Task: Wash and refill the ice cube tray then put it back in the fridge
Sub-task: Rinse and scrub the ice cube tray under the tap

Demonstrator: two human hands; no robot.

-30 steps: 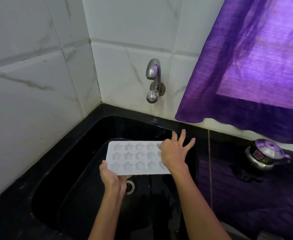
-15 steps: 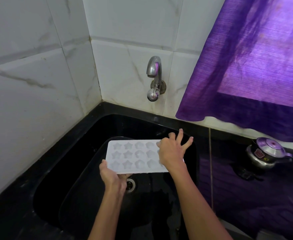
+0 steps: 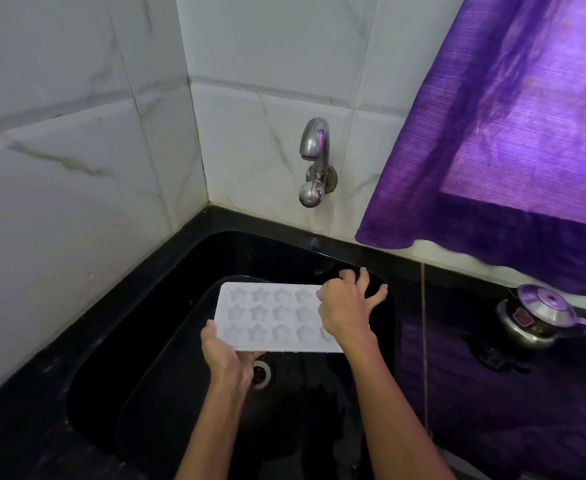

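Observation:
A white ice cube tray [image 3: 271,317] with star and round moulds hangs level over the black sink [image 3: 167,341]. My left hand [image 3: 224,358] grips its near left corner, thumb on top and fingers underneath. My right hand [image 3: 345,306] lies on the tray's right end with fingers spread, covering the moulds there; its fingertips point toward the sink's back rim. The steel tap [image 3: 314,161] juts from the tiled wall above the tray, and no water runs from it.
A drain [image 3: 262,374] shows in the sink bottom below the tray. A purple curtain [image 3: 492,133] hangs at the right. A steel pressure cooker [image 3: 541,315] stands on the black counter to the right. White tiled walls meet in the corner behind the sink.
The tray stays in the same place over the sink. My right hand has slid slightly across the tray's right end, its fingers shifting.

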